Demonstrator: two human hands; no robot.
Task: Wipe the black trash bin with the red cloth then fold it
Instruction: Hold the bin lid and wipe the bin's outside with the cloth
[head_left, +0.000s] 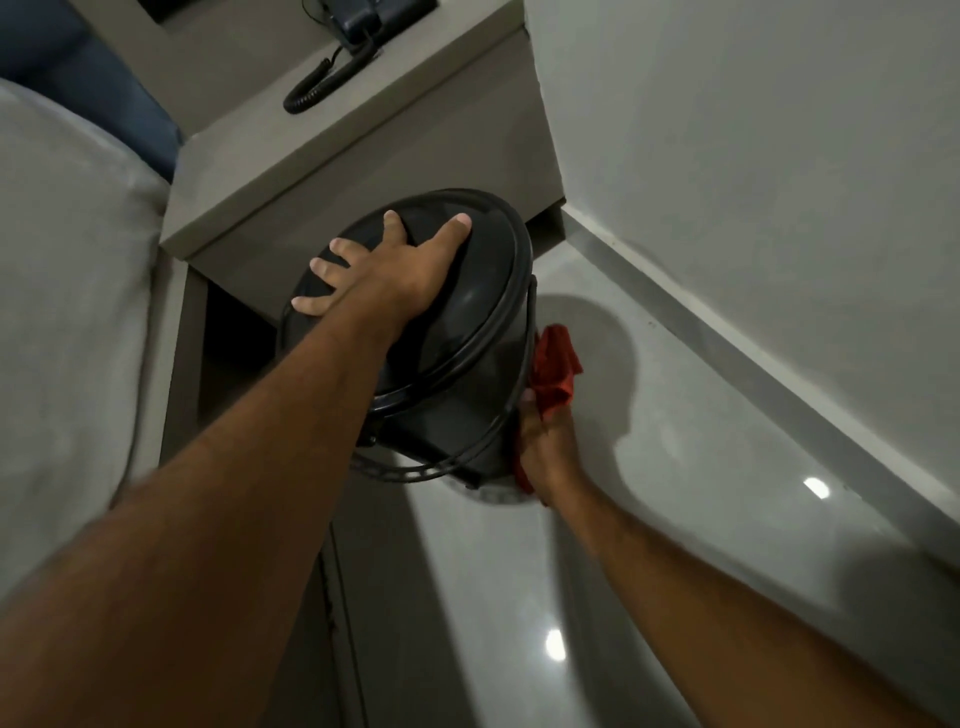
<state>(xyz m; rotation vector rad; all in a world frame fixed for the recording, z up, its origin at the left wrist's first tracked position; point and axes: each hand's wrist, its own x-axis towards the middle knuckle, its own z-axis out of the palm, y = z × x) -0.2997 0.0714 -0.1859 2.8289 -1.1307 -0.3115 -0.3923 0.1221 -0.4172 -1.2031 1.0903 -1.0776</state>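
Note:
The black trash bin (467, 332) stands on the pale floor in front of a bedside table, its round lid closed. My left hand (384, 265) lies flat on the lid with fingers spread, pressing down on it. My right hand (543, 441) is at the bin's right side, gripping the red cloth (556, 366), which is bunched up and pressed against the bin's wall. Part of the cloth shows below my wrist too. A thin wire handle runs around the bin's body.
A grey bedside table (322, 171) with a corded telephone (348, 31) stands just behind the bin. A bed with pale bedding (67, 270) fills the left. A wall with a baseboard (753, 343) runs along the right. Glossy floor (649, 545) lies in front.

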